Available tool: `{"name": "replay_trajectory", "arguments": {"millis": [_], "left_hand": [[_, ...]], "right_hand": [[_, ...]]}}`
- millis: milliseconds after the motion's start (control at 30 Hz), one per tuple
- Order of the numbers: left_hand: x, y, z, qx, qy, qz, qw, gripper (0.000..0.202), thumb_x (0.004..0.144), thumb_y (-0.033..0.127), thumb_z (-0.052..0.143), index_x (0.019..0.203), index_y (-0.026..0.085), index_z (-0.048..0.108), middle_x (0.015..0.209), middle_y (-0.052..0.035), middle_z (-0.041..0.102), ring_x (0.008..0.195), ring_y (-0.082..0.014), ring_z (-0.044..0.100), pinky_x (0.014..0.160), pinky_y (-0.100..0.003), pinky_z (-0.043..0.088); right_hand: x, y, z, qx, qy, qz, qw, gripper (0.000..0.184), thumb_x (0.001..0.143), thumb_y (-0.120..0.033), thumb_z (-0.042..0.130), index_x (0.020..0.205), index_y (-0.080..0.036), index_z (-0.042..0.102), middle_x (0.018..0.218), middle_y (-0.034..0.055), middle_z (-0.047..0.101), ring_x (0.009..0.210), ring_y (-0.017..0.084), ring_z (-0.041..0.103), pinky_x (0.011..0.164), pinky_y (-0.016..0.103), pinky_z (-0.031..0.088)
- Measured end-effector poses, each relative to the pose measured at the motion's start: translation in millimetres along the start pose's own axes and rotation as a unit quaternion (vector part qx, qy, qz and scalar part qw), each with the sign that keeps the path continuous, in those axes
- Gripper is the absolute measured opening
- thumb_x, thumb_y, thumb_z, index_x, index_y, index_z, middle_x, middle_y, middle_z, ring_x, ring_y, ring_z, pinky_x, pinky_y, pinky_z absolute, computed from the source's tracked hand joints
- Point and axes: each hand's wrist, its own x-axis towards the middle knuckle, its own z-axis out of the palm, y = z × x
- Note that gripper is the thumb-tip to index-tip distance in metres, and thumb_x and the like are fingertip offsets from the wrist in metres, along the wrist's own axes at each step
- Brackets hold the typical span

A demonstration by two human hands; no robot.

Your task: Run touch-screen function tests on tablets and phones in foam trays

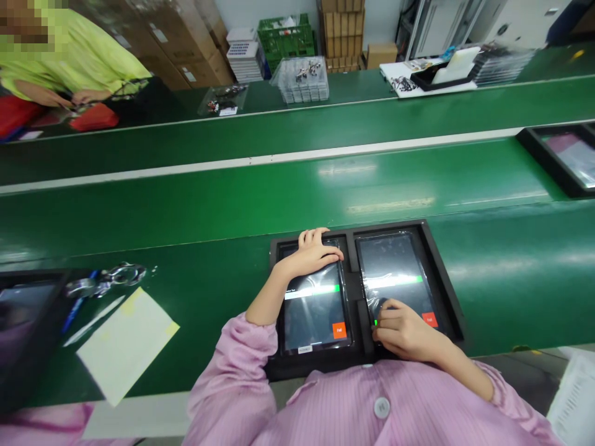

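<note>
A black tray (357,229) lies on the green belt near me and holds two tablets side by side. My left hand (316,251) rests curled over the top edge of the left tablet (313,310), gripping it. My right hand (402,328) sits on the lower left of the right tablet (395,272), fingers bent, a fingertip pressed to the screen. Both screens are lit with a pale bar and an orange button at the lower right. Pink sleeves cover my arms.
A yellow-white paper (125,344), a pen and metal scissors (109,279) lie left of the tray. Another tray with a tablet (564,158) sits far right. A person in a yellow-green top (69,56) works across the belt. Boxes and crates stand behind.
</note>
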Motion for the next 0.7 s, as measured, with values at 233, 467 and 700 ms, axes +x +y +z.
{"name": "replay_trajectory", "arguments": {"millis": [233,467,700], "left_hand": [[-4,-2,-4.4,0.022,-0.019,0.018,0.999,0.03,0.1,0.04,0.045,0.117,0.04,0.07,0.158,-0.0016,0.025,0.15,-0.0351,0.009,0.119,-0.062,0.0],[-56,-17,-20.5,0.055,-0.109,0.023,0.992,0.104,0.073,0.047,0.082,0.156,0.039,0.02,0.164,-0.014,-0.015,0.148,-0.0453,-0.012,0.116,-0.068,0.004],[-142,-18,21.1,0.058,-0.042,-0.045,0.996,0.13,0.065,0.027,0.086,0.156,0.042,-0.005,0.16,-0.0122,-0.028,0.146,-0.0455,-0.017,0.117,-0.068,0.012]], "right_hand": [[-5,3,-28,0.056,0.112,0.038,0.991,0.022,0.106,-0.024,0.043,0.097,-0.02,0.063,0.094,0.0043,0.068,0.086,0.019,0.06,0.083,0.038,0.042],[-22,2,-30,-0.016,0.128,0.067,0.989,0.039,0.105,-0.026,0.039,0.087,-0.021,0.073,0.122,0.0103,0.06,0.105,0.028,0.054,0.087,0.047,0.039],[-25,3,-16,-0.047,0.107,0.063,0.991,0.03,0.101,-0.025,0.045,0.093,-0.022,0.074,0.129,0.011,0.056,0.111,0.029,0.052,0.095,0.051,0.038]]}}
